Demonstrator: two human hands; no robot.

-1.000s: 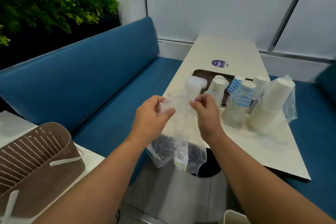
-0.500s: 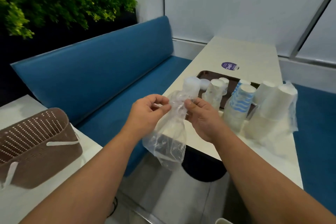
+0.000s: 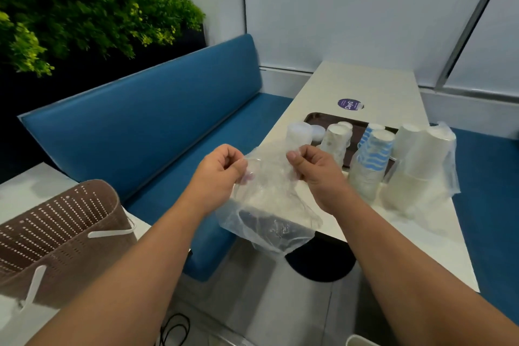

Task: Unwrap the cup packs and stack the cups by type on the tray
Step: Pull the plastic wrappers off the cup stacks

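Observation:
An empty clear plastic wrapper hangs in the air in front of the table's near left corner. My left hand pinches its left top edge and my right hand pinches its right top edge, so the bag is stretched between them. Behind my hands a dark brown tray lies on the white table. Upside-down cup stacks stand on and beside the tray: translucent cups, patterned white cups, blue wave cups, and large white cups still partly inside a wrapper.
A brown perforated basket sits on another white table at the lower left. A blue bench runs along the left with plants above it. A round purple sticker marks the table beyond the tray. Grey floor lies below.
My hands have moved apart and spread the wrapper wider between them. The view has swung a little to the left and the bag's lower end has risen.

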